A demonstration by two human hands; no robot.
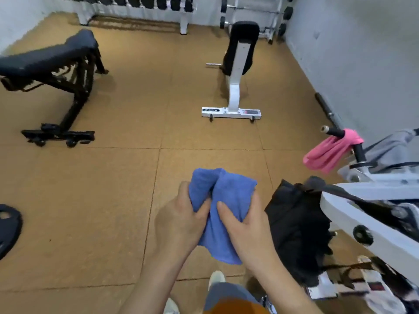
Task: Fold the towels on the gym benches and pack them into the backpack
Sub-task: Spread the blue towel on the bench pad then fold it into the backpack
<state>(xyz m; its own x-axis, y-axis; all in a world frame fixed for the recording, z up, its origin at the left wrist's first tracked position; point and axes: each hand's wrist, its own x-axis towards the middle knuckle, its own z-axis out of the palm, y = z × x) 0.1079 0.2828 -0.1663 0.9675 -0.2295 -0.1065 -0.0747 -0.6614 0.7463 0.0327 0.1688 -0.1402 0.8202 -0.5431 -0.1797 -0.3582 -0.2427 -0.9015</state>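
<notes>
Gripping the blue towel (223,191) with both hands, I have it bunched in front of me above the tan floor (113,200). My left hand (181,219) has its fingers curled round the left bulge, and my right hand (246,227) is wrapped round the right side with the thumb pressed across the front. A loose tail hangs below my wrists. It reads as light, soft terry with no stiffness and good friction, so it should not slip, but it will flop and lose any crease I don't pin. I'd take it by two corners or along one hem to shake it flat, not by the wad. Just beside my right hand, the black backpack (294,225) slumps against a white machine frame (362,223); I cannot tell whether its mouth is open. Being limp, it will likely need one hand to hold it wide. Further right, a pink towel (328,151) is draped over a black handle (335,131), equally soft, best lifted at the fold. Well beyond stand a black bench (45,57) and a white bench (238,64), neither with a towel on it that I can see.
</notes>
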